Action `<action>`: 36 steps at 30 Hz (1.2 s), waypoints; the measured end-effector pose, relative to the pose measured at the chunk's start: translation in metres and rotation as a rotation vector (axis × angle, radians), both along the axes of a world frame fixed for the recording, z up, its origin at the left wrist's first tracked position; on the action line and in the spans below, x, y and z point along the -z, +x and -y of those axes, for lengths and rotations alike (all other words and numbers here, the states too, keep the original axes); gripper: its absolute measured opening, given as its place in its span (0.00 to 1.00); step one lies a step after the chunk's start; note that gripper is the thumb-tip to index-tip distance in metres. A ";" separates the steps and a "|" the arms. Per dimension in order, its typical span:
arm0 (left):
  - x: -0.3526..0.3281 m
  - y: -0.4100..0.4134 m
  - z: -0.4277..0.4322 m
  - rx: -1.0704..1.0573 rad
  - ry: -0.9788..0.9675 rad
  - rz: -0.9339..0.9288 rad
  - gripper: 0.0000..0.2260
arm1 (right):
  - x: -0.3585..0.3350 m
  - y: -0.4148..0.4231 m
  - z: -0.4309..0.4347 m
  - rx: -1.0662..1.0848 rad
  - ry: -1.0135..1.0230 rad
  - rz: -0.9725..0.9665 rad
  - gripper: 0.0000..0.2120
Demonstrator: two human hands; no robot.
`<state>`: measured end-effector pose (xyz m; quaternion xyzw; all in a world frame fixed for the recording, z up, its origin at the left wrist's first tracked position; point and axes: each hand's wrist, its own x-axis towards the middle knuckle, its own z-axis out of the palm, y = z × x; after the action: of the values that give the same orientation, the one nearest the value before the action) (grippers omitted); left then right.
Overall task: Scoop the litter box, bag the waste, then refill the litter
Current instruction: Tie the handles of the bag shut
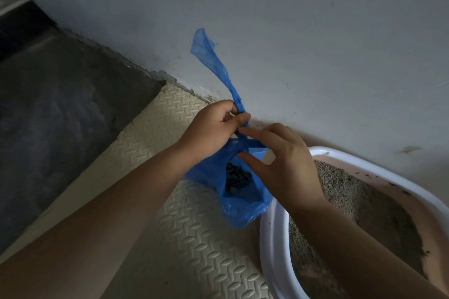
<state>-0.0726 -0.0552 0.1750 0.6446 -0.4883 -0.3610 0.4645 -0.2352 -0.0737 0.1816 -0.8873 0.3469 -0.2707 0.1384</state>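
Nearest me, the litter box [274, 226] sits low on my right. Its white rim is bare, and grey litter [352, 201] is heaped against the side away from the bag, thin enough that pink base shows, so I judge the refill is not yet done. Under the box and running out to its left is the ribbed foam mat [194, 238].

Just left of the box's rim hangs the blue bag [243, 204]. I can't tell whether its bottom touches the mat. Dark waste clumps [237, 177] show through the film, so I reckon the scooping is finished and I'm on the tie-off.

Above the box's far-left corner, my right hand [281, 160] is spread, fingers straight and gripping nothing. The forefinger reaches toward the bag's neck, and I'd say that's to steady the crossing. Next to it, left of the box, my left hand [213, 126] pinches one handle strip [213, 60] between thumb and curled fingers, held taut and high so the neck stays gathered and nothing spills. The strip's loose tail rises beyond the box against the grey wall [315, 19], with dark floor [60, 104] off to the far left.
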 end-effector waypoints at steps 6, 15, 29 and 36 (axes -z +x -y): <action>0.000 -0.003 -0.001 0.030 0.095 -0.035 0.10 | 0.007 0.000 0.000 0.044 -0.034 0.046 0.11; 0.003 0.008 -0.022 0.279 0.154 0.147 0.15 | 0.004 -0.004 0.010 0.193 0.212 0.198 0.05; 0.018 0.016 -0.024 0.048 -0.130 0.275 0.09 | -0.014 -0.005 0.020 0.130 0.568 0.216 0.10; 0.017 0.014 -0.024 0.033 -0.183 0.279 0.12 | -0.010 -0.006 0.024 0.077 0.805 0.368 0.13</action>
<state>-0.0589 -0.0312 0.1578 0.6353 -0.5894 -0.2296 0.4430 -0.2417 -0.0980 0.1917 -0.6862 0.4271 -0.2722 0.5221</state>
